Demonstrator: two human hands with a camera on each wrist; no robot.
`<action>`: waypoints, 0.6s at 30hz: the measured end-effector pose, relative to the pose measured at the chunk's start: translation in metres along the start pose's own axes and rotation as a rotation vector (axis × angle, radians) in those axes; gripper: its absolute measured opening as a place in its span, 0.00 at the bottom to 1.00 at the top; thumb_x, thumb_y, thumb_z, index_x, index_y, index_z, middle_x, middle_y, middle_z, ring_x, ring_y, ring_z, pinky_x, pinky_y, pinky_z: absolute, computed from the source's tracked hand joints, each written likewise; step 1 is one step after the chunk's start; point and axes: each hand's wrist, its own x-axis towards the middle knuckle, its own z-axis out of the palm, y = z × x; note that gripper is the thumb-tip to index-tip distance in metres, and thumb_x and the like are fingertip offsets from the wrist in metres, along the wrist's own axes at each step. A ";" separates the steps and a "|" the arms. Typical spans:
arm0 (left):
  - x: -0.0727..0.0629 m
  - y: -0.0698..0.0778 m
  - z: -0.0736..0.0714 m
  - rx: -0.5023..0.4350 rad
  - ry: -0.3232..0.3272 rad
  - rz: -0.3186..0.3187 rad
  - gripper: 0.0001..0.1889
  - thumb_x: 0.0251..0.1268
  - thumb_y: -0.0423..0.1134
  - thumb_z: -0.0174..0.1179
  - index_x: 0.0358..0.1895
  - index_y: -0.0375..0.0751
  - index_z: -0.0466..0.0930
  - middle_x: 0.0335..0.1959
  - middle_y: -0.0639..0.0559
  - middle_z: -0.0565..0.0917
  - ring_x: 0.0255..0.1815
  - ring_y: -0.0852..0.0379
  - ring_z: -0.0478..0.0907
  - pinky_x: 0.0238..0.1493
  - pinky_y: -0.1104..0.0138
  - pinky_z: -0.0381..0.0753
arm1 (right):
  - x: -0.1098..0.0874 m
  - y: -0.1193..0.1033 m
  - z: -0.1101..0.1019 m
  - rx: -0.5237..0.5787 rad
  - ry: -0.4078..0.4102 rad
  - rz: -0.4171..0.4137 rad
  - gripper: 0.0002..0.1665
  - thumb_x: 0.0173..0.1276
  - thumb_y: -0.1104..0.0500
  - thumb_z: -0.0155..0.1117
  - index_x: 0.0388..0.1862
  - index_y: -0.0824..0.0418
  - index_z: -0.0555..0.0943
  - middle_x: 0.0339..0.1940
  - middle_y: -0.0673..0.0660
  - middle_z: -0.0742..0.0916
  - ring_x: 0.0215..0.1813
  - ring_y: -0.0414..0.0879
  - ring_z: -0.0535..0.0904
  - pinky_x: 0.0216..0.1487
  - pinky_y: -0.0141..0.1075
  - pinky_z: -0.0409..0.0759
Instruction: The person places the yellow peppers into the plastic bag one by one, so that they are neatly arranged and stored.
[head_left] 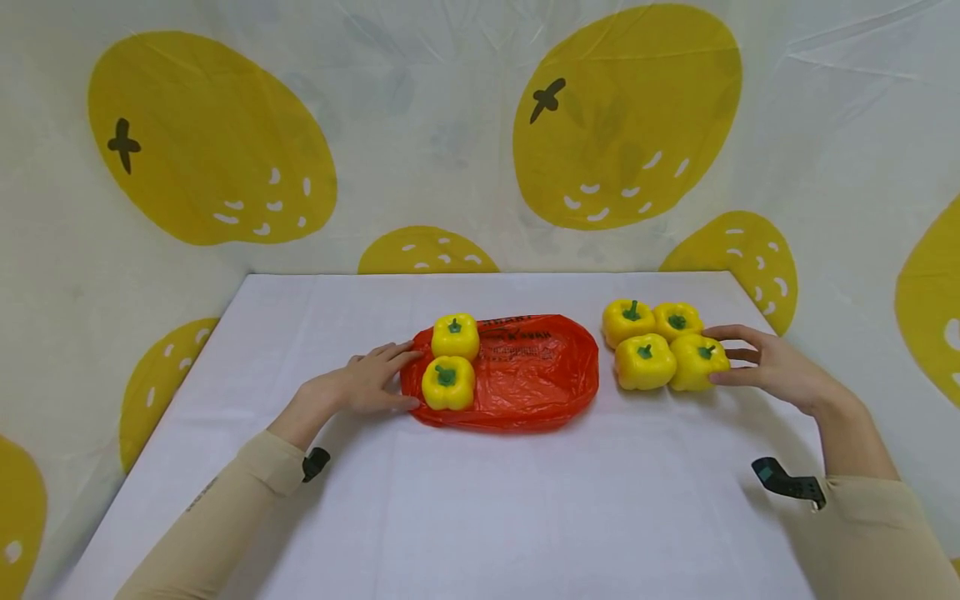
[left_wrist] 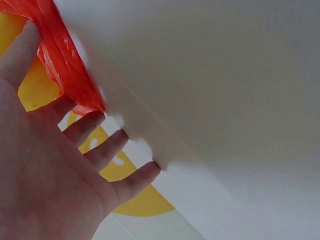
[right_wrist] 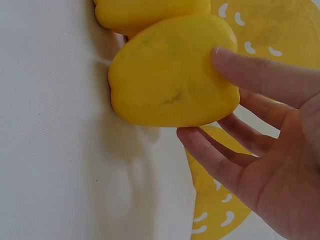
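A red plastic bag (head_left: 536, 375) with dark printing lies spread on the table. Two yellow bell peppers, a rear one (head_left: 456, 337) and a front one (head_left: 450, 392), sit on its left part. At the bag's left edge is my left hand (head_left: 367, 379), fingers spread and fairly straight, fingertips touching the red plastic (left_wrist: 70, 65). To the right, four-lobed yellow peppers stand in a tight cluster. My right hand (head_left: 772, 367) is at the front right pepper (head_left: 697, 362); in the right wrist view, its thumb touches that pepper (right_wrist: 170, 75), with the other fingers extended beside it.
Other peppers in the cluster are the back left (head_left: 627, 323), back right (head_left: 677, 320) and front left (head_left: 645, 364) ones. A white cloth covers the table (head_left: 480, 508). Behind hangs a pale curtain (head_left: 435, 125) printed with yellow fruit.
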 end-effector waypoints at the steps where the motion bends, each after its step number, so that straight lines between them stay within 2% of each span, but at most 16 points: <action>1: 0.000 0.000 0.000 0.001 0.002 0.001 0.48 0.64 0.64 0.65 0.82 0.49 0.56 0.83 0.43 0.53 0.81 0.38 0.49 0.72 0.31 0.52 | 0.000 0.000 0.000 0.002 -0.001 0.004 0.42 0.70 0.56 0.72 0.77 0.63 0.62 0.79 0.71 0.60 0.73 0.76 0.60 0.63 0.77 0.60; 18: 0.002 -0.002 0.000 -0.005 -0.005 0.002 0.48 0.64 0.64 0.65 0.82 0.49 0.56 0.83 0.43 0.53 0.81 0.38 0.48 0.72 0.30 0.52 | -0.008 -0.010 -0.010 -0.091 0.024 -0.014 0.41 0.71 0.53 0.71 0.77 0.61 0.64 0.75 0.68 0.68 0.71 0.70 0.65 0.60 0.77 0.61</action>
